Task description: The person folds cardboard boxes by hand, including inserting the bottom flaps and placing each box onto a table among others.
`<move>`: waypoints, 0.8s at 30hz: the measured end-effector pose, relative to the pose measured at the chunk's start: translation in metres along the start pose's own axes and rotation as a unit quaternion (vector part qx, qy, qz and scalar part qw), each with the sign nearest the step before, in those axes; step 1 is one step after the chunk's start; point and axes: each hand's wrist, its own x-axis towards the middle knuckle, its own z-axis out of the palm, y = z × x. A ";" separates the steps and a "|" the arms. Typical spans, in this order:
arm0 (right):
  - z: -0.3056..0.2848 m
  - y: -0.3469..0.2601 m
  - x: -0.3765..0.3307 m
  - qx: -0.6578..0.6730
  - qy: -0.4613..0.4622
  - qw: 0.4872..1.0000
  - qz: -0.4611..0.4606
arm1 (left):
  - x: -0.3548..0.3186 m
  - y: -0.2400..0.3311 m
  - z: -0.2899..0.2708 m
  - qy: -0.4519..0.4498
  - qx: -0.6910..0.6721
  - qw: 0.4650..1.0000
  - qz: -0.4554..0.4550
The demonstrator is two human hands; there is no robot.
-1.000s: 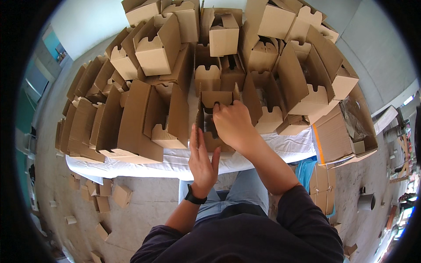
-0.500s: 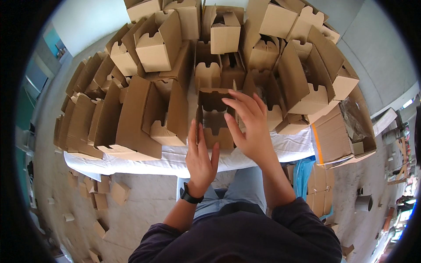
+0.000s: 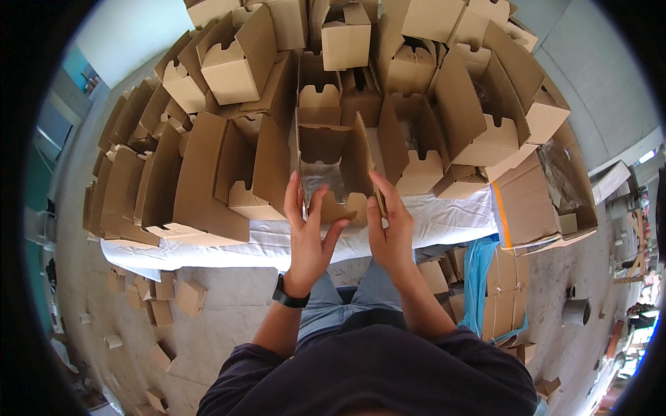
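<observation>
**Squaring the Open Carton**

The brown corrugated cardboard carton (image 3: 333, 166), open-topped and part-formed, sits at the near edge of the white-covered table (image 3: 444, 218), between both hands. The left hand (image 3: 309, 236) presses flat against its left wall, fingers spread and thumb on the front flap; the right hand (image 3: 392, 232) clasps the right wall likewise. Both hands therefore hold the carton from outside.

For a clean fold, judged from this position: keep palm pressure equal on both sides, hold the walls parallel, and seat the notched front flap fully. The stacked brown cardboard boxes (image 3: 236, 62) stand close behind; avoid knocking them.
</observation>
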 end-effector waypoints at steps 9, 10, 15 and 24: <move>-0.005 -0.014 0.004 -0.093 -0.020 0.995 -0.024 | -0.003 -0.023 -0.009 0.160 0.104 0.959 0.211; -0.009 -0.016 0.006 -0.076 -0.027 0.997 -0.003 | -0.002 -0.026 -0.013 0.162 0.101 0.947 0.257; -0.016 -0.017 0.015 -0.108 -0.017 0.994 -0.032 | 0.005 -0.016 -0.036 0.008 0.042 0.974 0.221; -0.002 -0.033 0.052 -0.286 -0.043 0.933 -0.212 | -0.002 -0.012 -0.043 -0.035 0.037 0.985 0.163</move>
